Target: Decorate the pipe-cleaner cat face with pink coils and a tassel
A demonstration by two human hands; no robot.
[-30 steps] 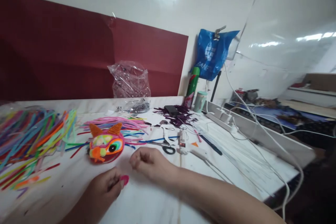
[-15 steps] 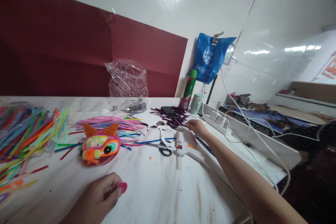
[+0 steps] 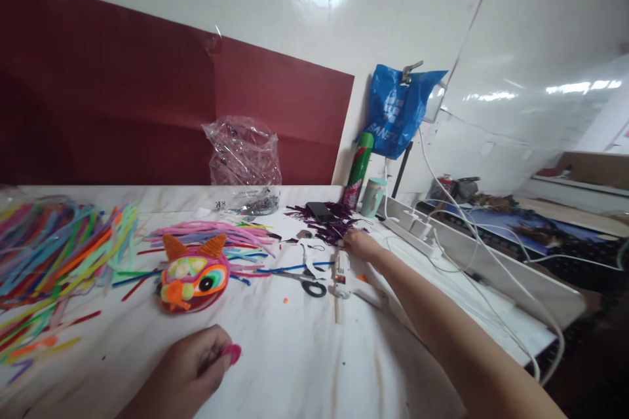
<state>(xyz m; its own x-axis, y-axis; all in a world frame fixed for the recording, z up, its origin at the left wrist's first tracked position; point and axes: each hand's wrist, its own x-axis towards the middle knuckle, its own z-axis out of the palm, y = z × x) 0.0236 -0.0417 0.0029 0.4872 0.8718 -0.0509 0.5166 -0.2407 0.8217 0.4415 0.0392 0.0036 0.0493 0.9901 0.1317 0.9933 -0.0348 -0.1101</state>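
Observation:
My left hand (image 3: 194, 366) rests low on the white table (image 3: 295, 360), fingers pinched on a small pink piece (image 3: 232, 353). My right hand (image 3: 361, 245) is stretched far out, at the edge of a heap of purple pipe-cleaner bits (image 3: 327, 222), just beyond the white glue gun (image 3: 343, 272). Its fingers are small and partly hidden, so its grip is unclear. A colourful pipe-cleaner animal head (image 3: 194, 273) with orange ears lies left of centre.
Loose pipe cleaners (image 3: 54, 255) are spread at the left, with more behind the head. Scissors (image 3: 309, 285) lie beside the glue gun. A clear plastic bag (image 3: 243, 150), green can (image 3: 358, 167), cup (image 3: 373, 196), power strip (image 3: 410, 228) and white cables (image 3: 491, 262) stand at the back and right.
My right hand left the spot next to my left hand and reached out to the purple heap beyond the glue gun. My left hand stayed put with the pink piece.

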